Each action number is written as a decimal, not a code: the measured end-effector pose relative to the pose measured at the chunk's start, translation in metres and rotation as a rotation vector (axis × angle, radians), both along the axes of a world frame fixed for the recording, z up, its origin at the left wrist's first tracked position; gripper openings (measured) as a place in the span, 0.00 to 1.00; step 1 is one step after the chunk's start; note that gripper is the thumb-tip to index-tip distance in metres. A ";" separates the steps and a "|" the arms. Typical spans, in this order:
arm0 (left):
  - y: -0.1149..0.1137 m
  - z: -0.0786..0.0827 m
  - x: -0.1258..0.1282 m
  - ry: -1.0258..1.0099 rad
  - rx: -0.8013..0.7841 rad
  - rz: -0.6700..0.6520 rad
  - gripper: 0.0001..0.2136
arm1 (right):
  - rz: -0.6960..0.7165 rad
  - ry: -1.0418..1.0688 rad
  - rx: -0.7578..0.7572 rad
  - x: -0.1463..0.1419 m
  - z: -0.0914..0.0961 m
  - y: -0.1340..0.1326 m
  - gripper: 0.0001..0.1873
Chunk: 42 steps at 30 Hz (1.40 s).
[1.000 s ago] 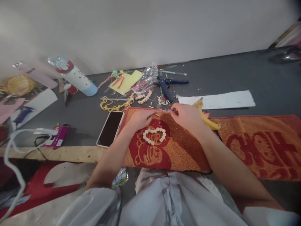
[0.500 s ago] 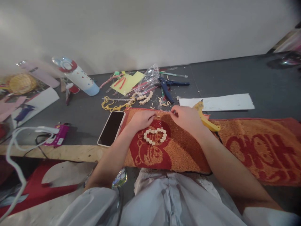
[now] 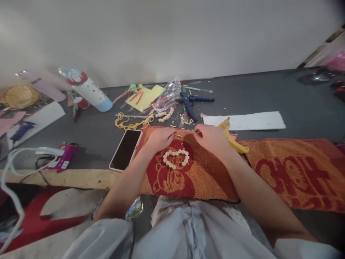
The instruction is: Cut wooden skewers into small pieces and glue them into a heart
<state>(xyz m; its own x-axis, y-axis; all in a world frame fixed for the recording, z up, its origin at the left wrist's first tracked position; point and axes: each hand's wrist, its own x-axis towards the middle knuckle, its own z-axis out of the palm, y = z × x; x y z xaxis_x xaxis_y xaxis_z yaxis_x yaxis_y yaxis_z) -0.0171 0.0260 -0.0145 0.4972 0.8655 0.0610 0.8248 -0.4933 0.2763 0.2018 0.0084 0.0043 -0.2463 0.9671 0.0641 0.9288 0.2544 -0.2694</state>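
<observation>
My left hand [image 3: 161, 139] rests near the back edge of the orange and red towel [image 3: 207, 176], its fingers bent together toward the right. My right hand [image 3: 211, 138] faces it, thumb and fingers pinched. Whatever either holds is too small to make out. Between and in front of them lies a heart-shaped ring of cream beads [image 3: 176, 159], flat on the towel. One small cream tube bead [image 3: 179, 136] lies by my left fingertips. Just beyond are loose tube beads [image 3: 185, 120] and curved strips of joined beads [image 3: 167, 115].
Left of the towel lies a phone [image 3: 125, 150]. Blue-handled cutters [image 3: 190, 104], a plastic bag [image 3: 171, 94] and yellow paper [image 3: 145, 97] are behind. A yellow glue gun [image 3: 234, 142] and a white board strip [image 3: 245, 121] sit right. A bottle [image 3: 91, 91] leans at left.
The whole view has shifted slightly. Both hands keep nearly the same place at the towel's back edge, with only small finger movement. The bead heart lies still.
</observation>
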 end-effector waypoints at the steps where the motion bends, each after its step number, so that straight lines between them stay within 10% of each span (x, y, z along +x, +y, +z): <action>1: 0.000 0.000 0.000 0.000 -0.002 0.005 0.15 | 0.001 -0.003 0.000 0.000 0.001 0.000 0.12; 15: 0.002 0.001 -0.002 -0.134 0.127 0.287 0.12 | -0.075 0.007 -0.009 0.012 0.001 0.007 0.12; 42: 0.006 -0.003 -0.002 -0.025 0.195 0.124 0.13 | -0.068 -0.034 -0.003 0.009 0.000 0.005 0.13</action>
